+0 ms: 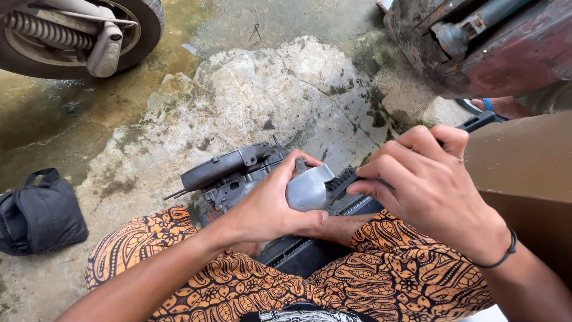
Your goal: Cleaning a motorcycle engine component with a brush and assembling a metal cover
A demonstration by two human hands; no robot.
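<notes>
Firmly, left hand (pixel 271 206) grips part (pixel 307 189); right hand (pixel 432 191) brush (pixel 342 179).

Dull grey metal engine part (pixel 238 173), matt black-bristled brush (pixel 341 180), patterned cloth shorts (pixel 387 274), rough cracked concrete floor (pixel 250 89).

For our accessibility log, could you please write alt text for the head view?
A person's left hand grips a grey metal part while the right hand holds a black brush with its bristles against it. A greasy engine assembly sits by their patterned shorts. On the stained concrete floor lie a black bag and a wheel.
</notes>
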